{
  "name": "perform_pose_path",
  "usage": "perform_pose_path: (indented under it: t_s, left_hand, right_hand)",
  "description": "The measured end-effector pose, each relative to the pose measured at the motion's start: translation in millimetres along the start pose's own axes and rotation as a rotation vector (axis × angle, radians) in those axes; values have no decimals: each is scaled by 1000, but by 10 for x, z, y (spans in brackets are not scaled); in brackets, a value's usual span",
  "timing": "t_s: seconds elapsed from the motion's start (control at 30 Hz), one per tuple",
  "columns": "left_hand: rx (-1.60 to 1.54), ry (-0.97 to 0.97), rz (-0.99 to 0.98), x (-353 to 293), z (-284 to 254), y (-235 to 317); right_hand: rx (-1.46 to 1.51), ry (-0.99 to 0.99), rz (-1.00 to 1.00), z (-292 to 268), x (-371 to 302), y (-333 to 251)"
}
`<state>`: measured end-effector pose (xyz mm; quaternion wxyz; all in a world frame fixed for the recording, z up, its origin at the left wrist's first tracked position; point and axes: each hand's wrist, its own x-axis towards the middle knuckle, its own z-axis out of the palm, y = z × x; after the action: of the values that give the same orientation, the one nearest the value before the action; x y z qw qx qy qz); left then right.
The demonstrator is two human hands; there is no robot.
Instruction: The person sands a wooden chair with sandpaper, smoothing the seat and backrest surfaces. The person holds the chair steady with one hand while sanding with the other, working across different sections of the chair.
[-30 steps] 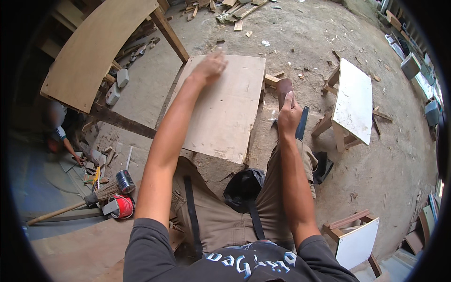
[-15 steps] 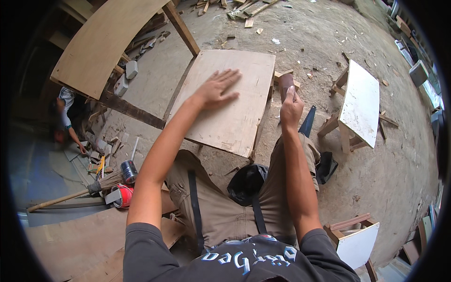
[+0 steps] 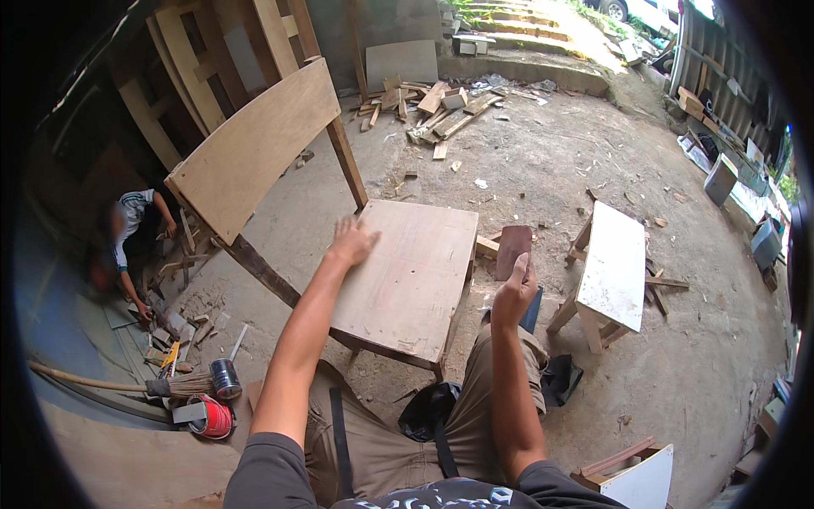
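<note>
In front of me stands a wooden chair with a pale plywood seat [image 3: 407, 280] and a curved plywood backrest [image 3: 259, 153]. My left hand [image 3: 354, 242] is at the seat's left edge, fingers spread and slightly blurred, with nothing in it. Off the seat's right side, my right hand [image 3: 514, 293] pinches a reddish-brown piece of sandpaper [image 3: 513, 250] between thumb and fingers, holding it upright. The sandpaper is apart from the seat. A dark blue handsaw blade [image 3: 532, 310] shows partly behind my right wrist.
A small white-topped stool [image 3: 612, 263] stands at right, another white-topped piece [image 3: 642, 479] at lower right. Scrap wood [image 3: 441, 110] lies at the back. On the left are a broom [image 3: 182, 385], a dark can [image 3: 225, 378], a red bucket [image 3: 216, 419] and a crouching person [image 3: 136, 222].
My view has tilted up, showing more of the yard. My left hand has moved from the seat's middle to its left edge. The sandpaper now shows its broad face, still in my right hand.
</note>
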<state>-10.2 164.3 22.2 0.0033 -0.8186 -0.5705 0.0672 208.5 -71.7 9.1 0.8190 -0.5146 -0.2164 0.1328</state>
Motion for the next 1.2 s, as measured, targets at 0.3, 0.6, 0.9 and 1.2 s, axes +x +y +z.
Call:
perform_pose_path:
  t_s: [0.3, 0.6, 0.9, 1.2]
  left_hand:
    - [-215, 100, 368, 244, 168, 446]
    - [-100, 43, 752, -102, 154, 1145]
    - [-153, -20, 780, -224, 228, 1761]
    - [-194, 29, 505, 208, 104, 1758]
  right_hand:
    - [419, -98, 185, -47, 15, 534]
    - [205, -43, 184, -287, 114, 697]
    - [187, 66, 239, -203, 174, 795]
    - [257, 269, 318, -273, 272, 845]
